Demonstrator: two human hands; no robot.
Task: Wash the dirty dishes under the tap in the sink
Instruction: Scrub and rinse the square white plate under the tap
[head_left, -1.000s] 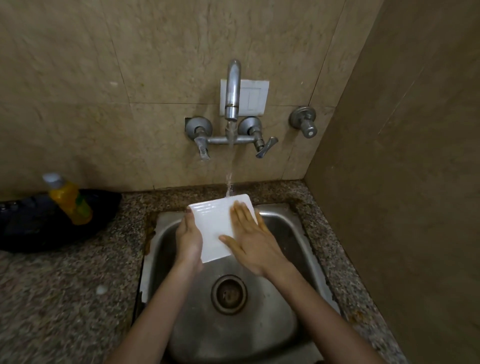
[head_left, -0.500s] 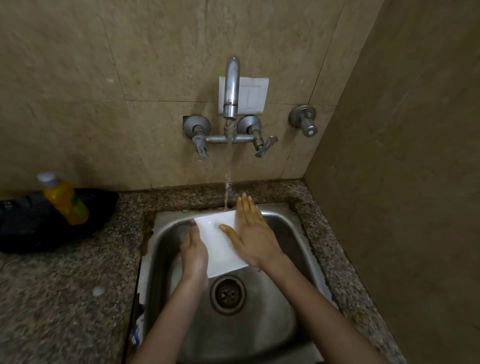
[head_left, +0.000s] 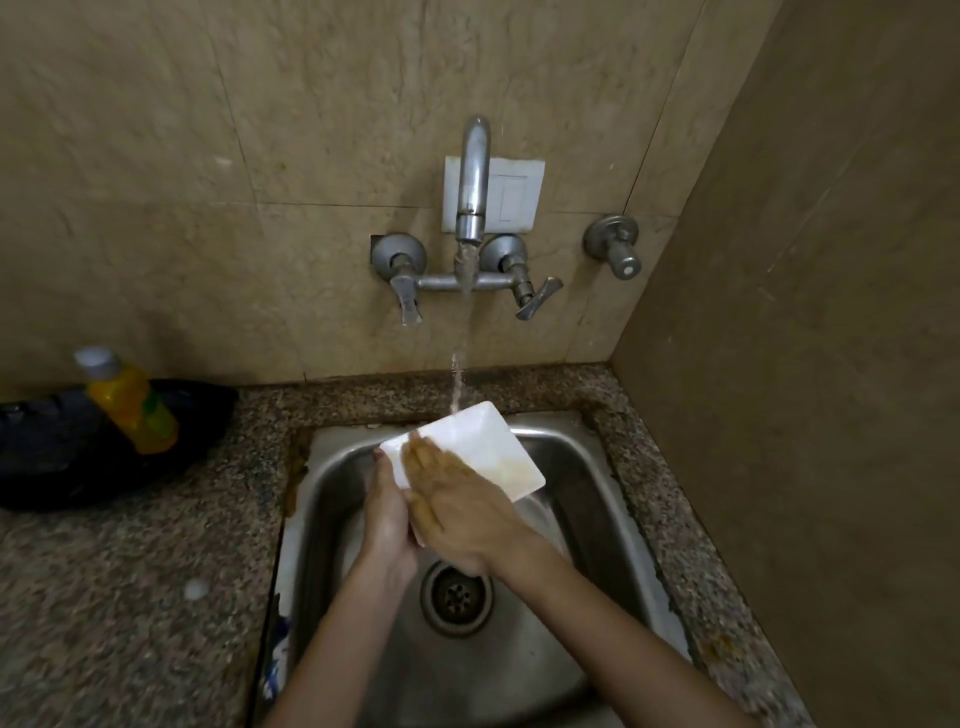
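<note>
A white square plate (head_left: 483, 447) is held over the steel sink (head_left: 587, 493), under the stream running from the wall tap (head_left: 471, 197). Water lands near the plate's far edge. A brownish smear shows near its right corner. My left hand (head_left: 387, 514) grips the plate's left edge from below. My right hand (head_left: 457, 504) lies flat on the plate's face, fingers straight and blurred, pointing to the far left.
The drain (head_left: 457, 597) sits in the sink's middle. A yellow bottle (head_left: 130, 400) stands in a black pan (head_left: 62, 457) on the speckled granite counter (head_left: 130, 597) at left. A brown wall closes the right side. A spare valve (head_left: 615, 249) sticks out right of the tap.
The plate has turned clockwise, its right corner now swung out to the right. My right hand has slid from the plate's right side to its left part.
</note>
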